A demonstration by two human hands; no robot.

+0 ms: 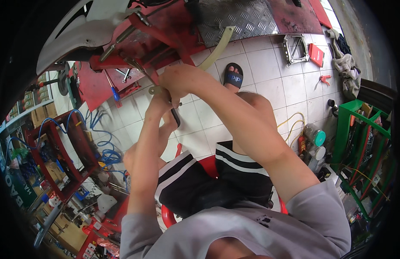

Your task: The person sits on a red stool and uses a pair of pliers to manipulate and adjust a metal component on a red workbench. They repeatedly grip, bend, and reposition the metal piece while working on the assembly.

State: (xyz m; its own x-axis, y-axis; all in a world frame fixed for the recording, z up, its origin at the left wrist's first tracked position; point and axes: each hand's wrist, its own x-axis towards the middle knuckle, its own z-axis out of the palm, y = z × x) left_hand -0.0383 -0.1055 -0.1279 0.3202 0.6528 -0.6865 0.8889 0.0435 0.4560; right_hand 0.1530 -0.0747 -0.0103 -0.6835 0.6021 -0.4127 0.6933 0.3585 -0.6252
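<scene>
Head view: looks mid-job, nothing visibly finished tbh. Left hand point(160, 103) and right hand point(177, 81) bunch by a metal tab point(154, 90) near the far-left red frame point(160, 36); can't tell fingers' spread or grip.

Floor: white square tiles point(294, 88) with thin dark joints, laid in a regular grid. A darker grey surface point(363, 45) borders them at upper right. Top: a red platform with a section of diamond-pattern metal plate point(238, 19). Right side: a green metal rack point(354, 108) with several slanted dividers, densely loaded. Left side: a dark red rectangular frame point(50, 166); beyond it, a light-coloured shelf rail point(23, 114) and a dark green panel point(21, 192). Lower centre: a red seat point(167, 217). Lighting: bright on the tiles, dimmer along the left side.
</scene>
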